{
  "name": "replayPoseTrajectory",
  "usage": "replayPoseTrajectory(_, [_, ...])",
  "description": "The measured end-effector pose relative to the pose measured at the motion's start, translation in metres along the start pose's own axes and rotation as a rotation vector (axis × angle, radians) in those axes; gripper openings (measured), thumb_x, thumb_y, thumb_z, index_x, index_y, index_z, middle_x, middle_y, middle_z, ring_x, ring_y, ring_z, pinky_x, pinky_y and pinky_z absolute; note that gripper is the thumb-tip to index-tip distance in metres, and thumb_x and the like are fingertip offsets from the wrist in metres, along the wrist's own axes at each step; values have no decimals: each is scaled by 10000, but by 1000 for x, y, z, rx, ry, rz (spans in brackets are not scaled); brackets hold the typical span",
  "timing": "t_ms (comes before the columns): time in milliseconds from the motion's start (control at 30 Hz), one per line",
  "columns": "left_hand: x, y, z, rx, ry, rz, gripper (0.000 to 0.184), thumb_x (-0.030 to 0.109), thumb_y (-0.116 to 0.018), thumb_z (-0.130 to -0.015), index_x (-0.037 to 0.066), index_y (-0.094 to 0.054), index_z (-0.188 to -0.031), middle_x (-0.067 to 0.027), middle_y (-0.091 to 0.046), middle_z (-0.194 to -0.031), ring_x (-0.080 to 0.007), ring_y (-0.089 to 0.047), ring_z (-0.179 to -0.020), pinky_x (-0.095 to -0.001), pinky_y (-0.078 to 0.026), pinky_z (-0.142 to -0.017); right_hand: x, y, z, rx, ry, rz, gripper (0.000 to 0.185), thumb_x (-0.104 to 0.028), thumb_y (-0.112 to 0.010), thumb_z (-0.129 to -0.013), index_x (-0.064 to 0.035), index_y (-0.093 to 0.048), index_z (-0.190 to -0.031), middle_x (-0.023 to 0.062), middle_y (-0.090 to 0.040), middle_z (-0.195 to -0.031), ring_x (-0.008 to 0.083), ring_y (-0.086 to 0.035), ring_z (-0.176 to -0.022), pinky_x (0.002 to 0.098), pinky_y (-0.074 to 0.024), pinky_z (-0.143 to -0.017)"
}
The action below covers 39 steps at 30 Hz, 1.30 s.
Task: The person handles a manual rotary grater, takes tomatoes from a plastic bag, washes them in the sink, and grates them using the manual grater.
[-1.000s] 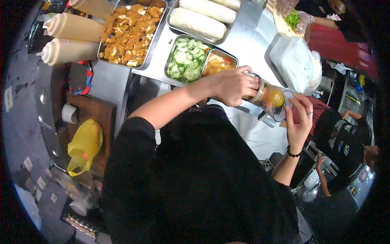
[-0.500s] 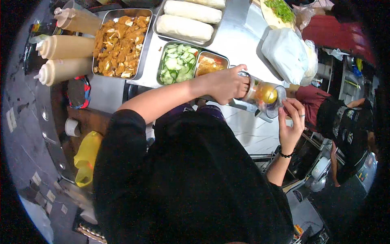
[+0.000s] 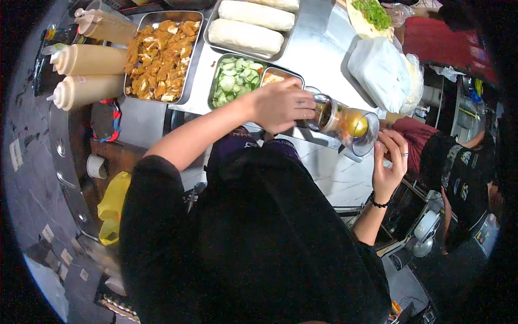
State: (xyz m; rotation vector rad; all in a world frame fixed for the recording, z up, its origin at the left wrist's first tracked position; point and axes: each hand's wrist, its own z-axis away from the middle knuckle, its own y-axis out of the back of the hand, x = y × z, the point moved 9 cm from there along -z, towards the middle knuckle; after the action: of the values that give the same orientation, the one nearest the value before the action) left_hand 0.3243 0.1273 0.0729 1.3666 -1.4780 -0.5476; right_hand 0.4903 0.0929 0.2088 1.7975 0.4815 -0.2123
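Note:
A clear jar [image 3: 339, 120] with a yellow round fruit [image 3: 354, 123] and some red bits inside appears tilted over the counter's front edge. My left hand [image 3: 283, 105] reaches across to its left end, fingers bent together at the clear loop there; their exact hold is partly hidden. At the wide right end, my right hand [image 3: 389, 157] has its thumb and bent fingertips at the rim. Just behind my left hand are a tray of sliced cucumber [image 3: 237, 81] and a small tray of orange-coloured shreds [image 3: 274, 79], partly covered by that hand.
A tray of brown fried pieces [image 3: 162, 59] and squeeze bottles [image 3: 89, 90] stand to the left. White wrapped rolls [image 3: 245, 38] fill a tray at the back. Plastic bags [image 3: 380, 70] lie to the right. Another person [image 3: 458, 167] stands at the far right.
My left hand has moved left along the jar, baring more of its left end and the loop. My right hand has barely shifted at the rim.

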Motion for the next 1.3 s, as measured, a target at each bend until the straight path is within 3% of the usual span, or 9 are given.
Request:
replayPoseTrajectory(200, [15,4,-27,141,-90,181,590,538,-662,-672,75,-609,-1033,-32,-602,-1112,-192,-506,-1135,-437,-281,-1022,-1,0,-3,13,18,-21,225,40,-658,-738,-11,-660,-957,118,-606,-978,251,-580,-914,347,-460,-826])
replayPoseTrajectory(367, [13,-25,-40,23,33,303,516,573,-667,-665,59,-636,-701,-39,-628,-789,-181,-565,-971,-533,-218,-1003,1,2,1,1,23,-33,217,36,-649,-745,-11,-660,-956,120,-602,-975,251,-578,-912,347,-461,-823])
replayPoseTrajectory(400, [8,-54,-39,-290,107,311,580,571,-645,-719,129,-629,-1095,-45,-616,-1088,-195,-559,-1036,-554,-223,-1002,2,3,2,5,17,-25,220,36,-650,-745,-13,-661,-958,120,-602,-975,251,-579,-914,346,-462,-821])
replayPoseTrajectory(567, [4,-44,-37,97,41,339,380,483,-622,-791,183,-660,-1020,-19,-646,-1003,-188,-583,-1012,-538,-257,-1000,10,10,11,21,-54,-33,237,42,-662,-732,-22,-667,-960,121,-605,-978,251,-582,-922,342,-463,-815])
replayPoseTrajectory(633, [8,-21,-30,327,-68,241,386,481,-603,-792,102,-673,-759,-13,-654,-836,-187,-604,-910,-498,-266,-997,14,12,16,30,-68,-30,250,49,-664,-726,-21,-667,-965,122,-606,-980,252,-582,-923,343,-463,-815])
replayPoseTrajectory(867, [17,-21,-38,-6,-160,-21,424,514,-563,-785,120,-680,-892,55,-624,-1073,-136,-516,-1064,-466,-275,-998,14,9,20,41,-57,-44,250,48,-665,-727,-19,-666,-967,122,-609,-976,252,-580,-924,344,-459,-818])
replayPoseTrajectory(967, [16,-17,-38,77,-159,-47,451,531,-552,-776,123,-681,-916,73,-603,-1100,-131,-482,-1085,-441,-276,-998,13,9,19,47,-40,-37,247,45,-666,-726,-20,-666,-965,123,-610,-977,255,-580,-925,347,-460,-817])
replayPoseTrajectory(1067, [17,-19,-37,82,-144,-77,444,512,-560,-768,100,-675,-888,6,-640,-936,-205,-496,-1086,-490,-268,-1022,12,6,18,45,-36,-44,246,44,-668,-722,-21,-665,-959,125,-611,-976,260,-581,-925,349,-462,-814])
replayPoseTrajectory(1300, [15,-25,-35,91,-94,-117,386,434,-591,-728,104,-679,-910,6,-630,-966,-201,-473,-1084,-474,-264,-1032,12,2,17,31,-48,-57,250,41,-673,-712,-26,-663,-953,125,-613,-971,263,-582,-926,352,-462,-819])
